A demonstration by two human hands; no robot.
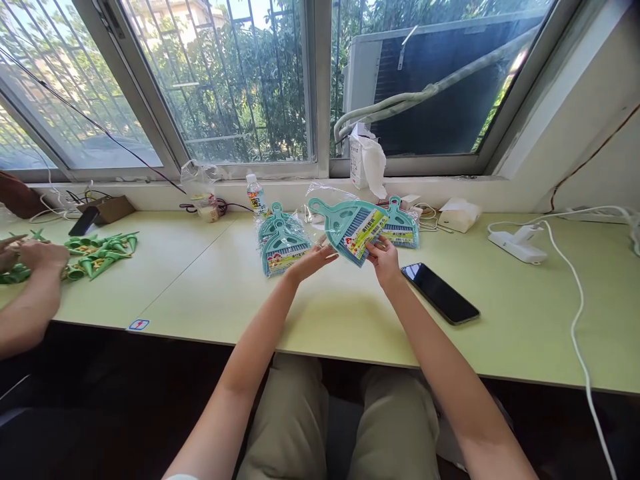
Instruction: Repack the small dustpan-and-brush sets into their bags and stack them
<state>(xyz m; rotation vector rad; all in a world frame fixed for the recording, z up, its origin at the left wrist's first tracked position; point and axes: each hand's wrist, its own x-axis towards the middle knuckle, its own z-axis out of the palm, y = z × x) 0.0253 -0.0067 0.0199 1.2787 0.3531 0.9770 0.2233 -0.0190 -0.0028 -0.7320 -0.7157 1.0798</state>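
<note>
A teal mini dustpan-and-brush set (345, 223) with a yellow label is held up at a tilt over the table. My right hand (385, 260) grips its lower right edge, thumb at the front. Close to its lower left edge is my left hand (317, 259), fingers stretched out and slightly apart; whether they touch the edge is hard to tell. Left of it lie more dustpan sets (281, 243) in clear plastic, overlapping each other. Another wrapped dustpan set (403, 230) lies behind my right hand, partly hidden by the held one.
A black phone (443, 293) lies beside my right forearm. Behind are a bottle (256, 195), a tissue pack (367, 160) and a white power strip (517, 245) with a trailing cable. At left, another person's hands (43, 257) work over green cone-shaped pieces (103, 253).
</note>
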